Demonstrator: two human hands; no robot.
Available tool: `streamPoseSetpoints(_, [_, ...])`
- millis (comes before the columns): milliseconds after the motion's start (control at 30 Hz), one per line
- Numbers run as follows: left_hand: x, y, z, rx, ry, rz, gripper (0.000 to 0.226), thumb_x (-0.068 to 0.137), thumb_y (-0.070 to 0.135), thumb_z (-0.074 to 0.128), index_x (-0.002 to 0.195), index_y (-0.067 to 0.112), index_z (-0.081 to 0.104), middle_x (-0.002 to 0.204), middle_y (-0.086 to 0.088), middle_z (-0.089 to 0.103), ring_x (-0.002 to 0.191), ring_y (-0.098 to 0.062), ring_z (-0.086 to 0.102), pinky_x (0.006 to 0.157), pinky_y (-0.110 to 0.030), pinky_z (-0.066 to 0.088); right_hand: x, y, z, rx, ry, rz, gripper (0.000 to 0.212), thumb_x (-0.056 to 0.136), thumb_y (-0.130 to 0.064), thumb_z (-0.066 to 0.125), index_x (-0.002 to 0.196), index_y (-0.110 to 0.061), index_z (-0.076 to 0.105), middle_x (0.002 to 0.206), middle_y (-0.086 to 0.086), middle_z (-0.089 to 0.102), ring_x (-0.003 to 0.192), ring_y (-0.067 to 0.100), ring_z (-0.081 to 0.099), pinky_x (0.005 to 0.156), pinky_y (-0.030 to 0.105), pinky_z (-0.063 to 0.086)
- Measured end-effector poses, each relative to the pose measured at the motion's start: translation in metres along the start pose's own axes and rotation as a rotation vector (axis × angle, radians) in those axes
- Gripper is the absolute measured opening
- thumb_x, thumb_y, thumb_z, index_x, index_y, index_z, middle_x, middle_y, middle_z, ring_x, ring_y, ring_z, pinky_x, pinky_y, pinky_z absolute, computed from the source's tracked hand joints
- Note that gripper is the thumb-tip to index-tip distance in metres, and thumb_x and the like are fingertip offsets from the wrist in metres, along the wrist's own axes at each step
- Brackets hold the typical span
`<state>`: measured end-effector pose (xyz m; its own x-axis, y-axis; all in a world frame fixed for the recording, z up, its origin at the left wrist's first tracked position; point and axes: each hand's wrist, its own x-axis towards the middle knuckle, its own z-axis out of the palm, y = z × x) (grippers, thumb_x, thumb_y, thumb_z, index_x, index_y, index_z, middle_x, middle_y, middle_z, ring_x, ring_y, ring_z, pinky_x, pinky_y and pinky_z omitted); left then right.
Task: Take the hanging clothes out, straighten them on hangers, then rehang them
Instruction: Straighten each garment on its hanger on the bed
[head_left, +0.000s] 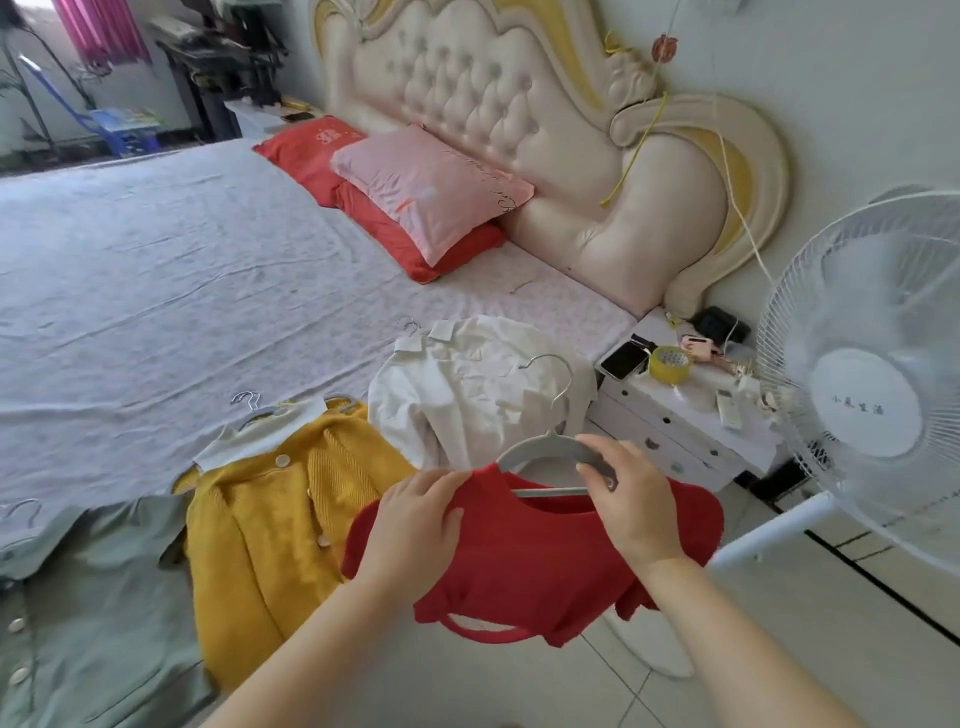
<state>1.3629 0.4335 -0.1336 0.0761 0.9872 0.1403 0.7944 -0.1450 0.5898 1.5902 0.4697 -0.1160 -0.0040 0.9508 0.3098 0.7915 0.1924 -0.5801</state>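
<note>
Open bedsheet (156, 249) lies beyond the laid-out clothes (291, 499); the fan (862, 400) and nightstand (675, 415) crowd the right.

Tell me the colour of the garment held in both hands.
The garment is red, on a grey hanger; the head view shows it best.

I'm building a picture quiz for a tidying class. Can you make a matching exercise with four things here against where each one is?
Things:
1 red top
2 yellow cardigan
3 white shirt
4 yellow tape roll

Places:
A on the nightstand
B on the bed, nearest the nightstand
C gripped by the left hand, on the grey hanger held by the right hand
D on the bed, between the white shirt and the green garment

Pairs: 1-C, 2-D, 3-B, 4-A
</note>
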Motion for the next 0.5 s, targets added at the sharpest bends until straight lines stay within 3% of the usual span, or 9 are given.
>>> streamPoseSetpoints(167, [0.036,0.013,0.014,-0.005,0.048,-0.107,0.040,0.088,0.014,0.053,0.127,0.022,0.055,0.124,0.003,0.056,0.116,-0.020,0.048,0.103,-0.029,0.028,0.057,0.028,0.009,0.040,-0.081,-0.083,0.027,0.085,-0.013,0.065,0.111,-0.020,0.066,0.082,-0.015,0.051,0.070,0.007,0.050,0.069,0.035,0.049])
streamPoseSetpoints(500, [0.067,-0.015,0.006,0.023,0.144,-0.203,0.039,0.087,0.012,0.053,0.124,0.022,0.056,0.122,0.004,0.057,0.115,-0.017,0.048,0.097,-0.019,0.022,0.114,0.014,0.051,0.122,-0.203,-0.110,0.030,0.083,-0.011,0.066,0.110,-0.023,0.066,0.081,-0.024,0.049,0.074,0.005,0.053,0.066,0.012,0.037])
